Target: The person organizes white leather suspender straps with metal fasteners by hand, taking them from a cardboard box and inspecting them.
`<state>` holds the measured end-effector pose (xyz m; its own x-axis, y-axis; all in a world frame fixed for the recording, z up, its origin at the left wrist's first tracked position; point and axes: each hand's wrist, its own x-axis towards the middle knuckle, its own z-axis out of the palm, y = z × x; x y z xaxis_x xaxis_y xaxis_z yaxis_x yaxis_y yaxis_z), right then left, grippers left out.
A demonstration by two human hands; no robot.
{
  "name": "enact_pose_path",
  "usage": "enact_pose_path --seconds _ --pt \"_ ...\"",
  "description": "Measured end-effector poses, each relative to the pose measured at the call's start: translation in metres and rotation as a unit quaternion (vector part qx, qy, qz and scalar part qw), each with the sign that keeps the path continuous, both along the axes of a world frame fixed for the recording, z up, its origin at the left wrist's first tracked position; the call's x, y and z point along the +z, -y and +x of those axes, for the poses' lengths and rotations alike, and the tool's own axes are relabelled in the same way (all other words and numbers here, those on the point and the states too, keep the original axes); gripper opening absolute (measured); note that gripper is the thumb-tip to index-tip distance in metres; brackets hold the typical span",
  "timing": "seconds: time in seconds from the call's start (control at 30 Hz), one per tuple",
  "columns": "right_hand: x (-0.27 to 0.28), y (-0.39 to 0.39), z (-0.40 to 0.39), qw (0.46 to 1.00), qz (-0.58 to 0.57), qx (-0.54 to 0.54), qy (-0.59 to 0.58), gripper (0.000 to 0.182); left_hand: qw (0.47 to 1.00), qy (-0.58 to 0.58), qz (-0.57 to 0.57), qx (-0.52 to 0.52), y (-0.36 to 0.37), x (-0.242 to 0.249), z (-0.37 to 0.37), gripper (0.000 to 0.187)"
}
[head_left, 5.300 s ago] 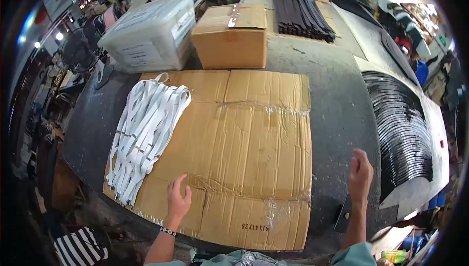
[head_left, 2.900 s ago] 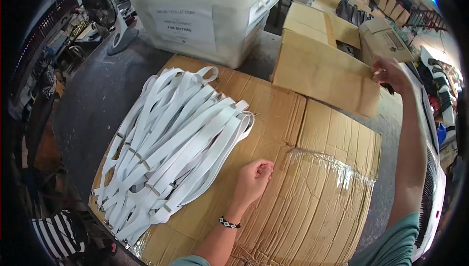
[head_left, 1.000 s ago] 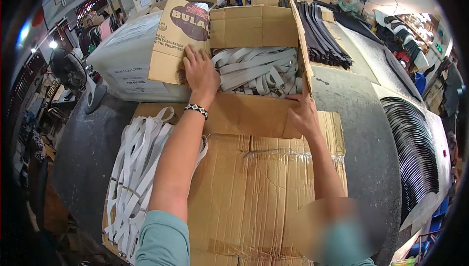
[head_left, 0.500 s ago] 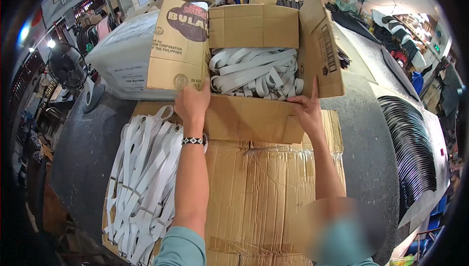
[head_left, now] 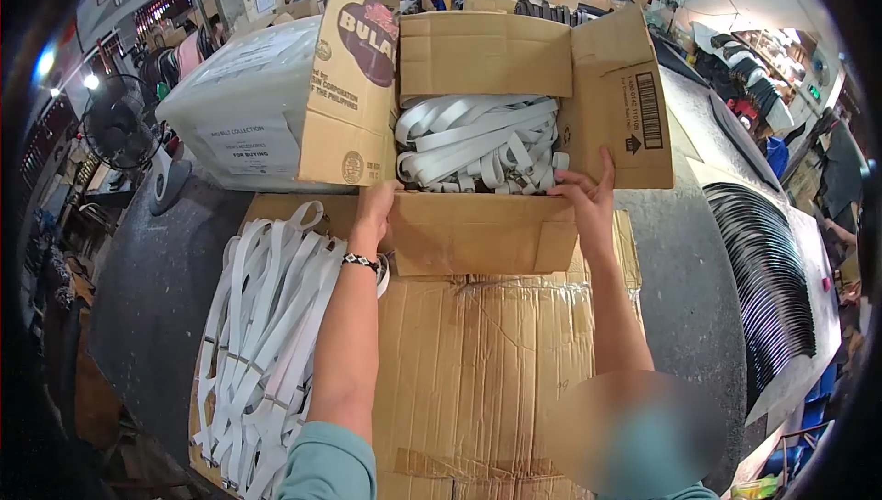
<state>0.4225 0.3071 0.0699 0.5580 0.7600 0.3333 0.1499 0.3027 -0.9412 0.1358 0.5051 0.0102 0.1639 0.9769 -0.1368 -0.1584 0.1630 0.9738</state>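
Observation:
An open cardboard box (head_left: 487,234) stands in front of me, with white straps (head_left: 478,146) heaped inside it. My left hand (head_left: 375,209) is closed round the box's front left corner, its fingers partly hidden behind the cardboard. At the front right corner, my right hand (head_left: 591,202) holds the box wall, some fingers reaching over the rim and one raised along the right flap (head_left: 634,123). The printed left flap (head_left: 344,105) tilts outward. Beside my left forearm lies a bundle of long white straps (head_left: 266,344) with metal fittings.
A flat cardboard sheet (head_left: 469,362) lies on the dark table (head_left: 138,316). Left of the box sits a large wrapped package (head_left: 243,105), with a fan (head_left: 124,123) beyond it. A row of black curved strips (head_left: 758,270) is at the right.
My left hand has slid down from the left flap to the box corner. The left flap now stands more upright and the right flap has swung further outward.

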Motion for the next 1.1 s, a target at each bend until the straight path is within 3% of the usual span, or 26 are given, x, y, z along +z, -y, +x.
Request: enact_pose_path --seconds 0.1,0.2,0.3,0.4,0.5,0.6,0.7,0.8,0.9,1.0,1.1 --pt "0.016 -0.011 -0.004 0.993 -0.079 -0.067 0.063 0.085 1.000 -0.013 -0.011 0.022 0.005 0.003 -0.001 0.035" --pt "0.015 -0.040 0.009 0.940 -0.187 -0.089 0.271 0.076 1.000 0.001 0.010 0.021 0.006 0.001 0.001 0.038" --pt "0.021 -0.088 0.024 0.942 -0.189 -0.059 0.272 0.068 0.997 0.029 0.059 0.038 0.009 0.004 0.006 0.045" --pt "0.022 -0.148 0.058 0.957 -0.231 0.042 0.168 0.055 0.999 0.016 0.048 -0.009 0.010 0.011 0.001 0.042" --pt "0.049 -0.176 0.065 0.959 -0.249 0.013 0.137 0.043 1.000 0.023 0.013 0.017 -0.005 -0.014 -0.001 0.033" --pt "0.057 -0.202 0.097 0.964 -0.255 0.078 -0.025 0.032 0.998 0.052 0.024 -0.008 -0.001 -0.016 -0.006 0.026" --pt "0.074 -0.197 0.088 0.941 -0.191 0.027 -0.277 0.031 0.998 0.047 0.031 -0.018 -0.003 -0.019 -0.007 0.021" --pt "0.082 -0.174 0.073 0.934 -0.029 0.091 -0.344 0.030 0.997 0.035 0.066 0.008 -0.004 -0.018 -0.003 0.016" --pt "0.111 -0.161 0.056 0.937 0.082 0.089 -0.328 0.042 0.998 0.044 0.041 -0.005 -0.006 -0.019 -0.003 0.014" --pt "0.153 -0.169 0.075 0.973 0.135 0.077 -0.173 0.058 0.999 0.025 0.036 -0.007 -0.007 -0.026 -0.007 0.015" --pt "0.175 -0.191 0.108 0.993 0.063 0.072 0.062 0.070 0.999 0.014 -0.043 -0.026 -0.005 -0.033 -0.013 0.025"
